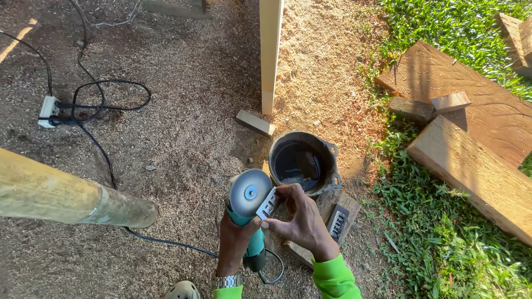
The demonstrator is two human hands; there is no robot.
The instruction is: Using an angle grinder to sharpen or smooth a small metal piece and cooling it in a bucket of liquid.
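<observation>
My left hand [234,241] grips the teal body of an angle grinder [248,206] held upright, its grey disc [250,192] facing up. With my right hand [302,218] I hold a small flat metal wrench [267,204] against the edge of the disc. A watch sits on my left wrist and both sleeves are bright green. The grinder's black cord [166,241] trails off left over the sawdust.
A black pot [303,161] with dark water stands just beyond my hands. A thick bamboo pole [66,194] crosses at left, a white post [270,52] stands ahead, a power strip [49,111] lies far left, and wooden planks [476,138] rest on grass at right.
</observation>
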